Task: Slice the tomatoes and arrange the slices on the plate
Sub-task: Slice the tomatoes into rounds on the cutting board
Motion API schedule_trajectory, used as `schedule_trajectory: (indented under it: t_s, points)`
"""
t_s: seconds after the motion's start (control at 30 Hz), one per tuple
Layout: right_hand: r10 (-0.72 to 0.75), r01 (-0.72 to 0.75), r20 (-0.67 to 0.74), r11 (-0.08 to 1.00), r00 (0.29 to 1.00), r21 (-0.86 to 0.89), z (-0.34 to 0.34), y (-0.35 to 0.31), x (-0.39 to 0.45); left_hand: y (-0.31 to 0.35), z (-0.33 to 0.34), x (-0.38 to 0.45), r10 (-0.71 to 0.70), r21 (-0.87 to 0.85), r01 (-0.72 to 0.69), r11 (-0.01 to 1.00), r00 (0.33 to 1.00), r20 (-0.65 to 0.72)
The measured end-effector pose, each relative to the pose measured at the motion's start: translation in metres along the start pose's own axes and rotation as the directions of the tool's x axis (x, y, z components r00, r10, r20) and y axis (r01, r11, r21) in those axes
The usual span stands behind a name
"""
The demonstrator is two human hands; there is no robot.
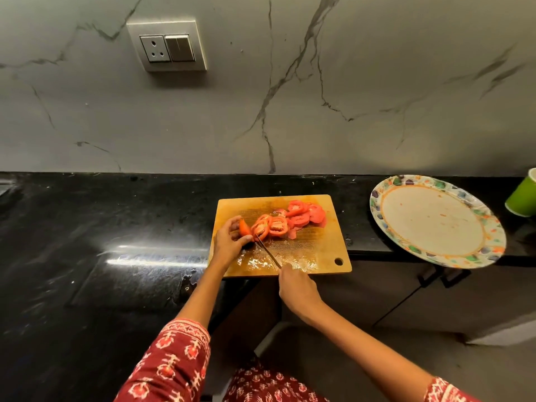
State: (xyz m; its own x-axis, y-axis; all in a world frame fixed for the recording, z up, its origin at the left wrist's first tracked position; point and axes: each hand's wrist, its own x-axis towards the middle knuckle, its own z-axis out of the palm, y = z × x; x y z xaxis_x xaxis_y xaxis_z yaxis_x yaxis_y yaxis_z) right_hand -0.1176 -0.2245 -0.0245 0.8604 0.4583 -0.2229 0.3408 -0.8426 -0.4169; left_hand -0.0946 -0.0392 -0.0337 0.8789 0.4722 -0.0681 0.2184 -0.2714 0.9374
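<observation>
A wet wooden cutting board (313, 250) lies on the black counter. Several red tomato slices (293, 217) are piled across its far half. My left hand (229, 240) grips the remaining end piece of tomato (244, 227) at the board's left edge. My right hand (295, 288) holds a knife by its handle at the board's near edge. The thin blade (268, 252) runs diagonally up to the tomato piece, right beside the last slice. A round plate (432, 220) with a coloured patterned rim sits to the right, holding no slices.
A green paper cup (523, 195) stands at the far right behind the plate. The plate overhangs the counter's front edge. A marble wall with a socket and switch (166, 47) rises behind the counter. Cabinet doors with black handles (452, 278) lie below.
</observation>
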Motion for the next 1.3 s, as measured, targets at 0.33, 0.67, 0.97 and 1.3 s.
schedule_trajectory:
  t_s: [0.33,0.67,0.97,1.3]
  points:
    - [0.047,-0.047,0.001,0.997,0.999,0.061,-0.005,-0.033,0.029,-0.002,0.003,-0.003,0.062,0.086,-0.056,0.995,0.996,-0.064]
    - [0.060,-0.060,0.022,0.998,0.998,-0.026,0.010,-0.031,0.035,-0.005,0.010,-0.006,0.069,0.099,-0.053,0.994,0.985,-0.161]
    - [0.055,-0.050,0.036,0.993,0.998,-0.107,0.009,-0.008,0.023,-0.006,0.000,0.007,-0.025,0.044,0.033,0.999,0.985,-0.169]
    - [-0.026,0.021,-0.071,0.997,0.997,-0.072,-0.002,-0.019,0.040,-0.012,0.002,0.003,-0.010,0.064,0.019,0.998,0.991,-0.130]
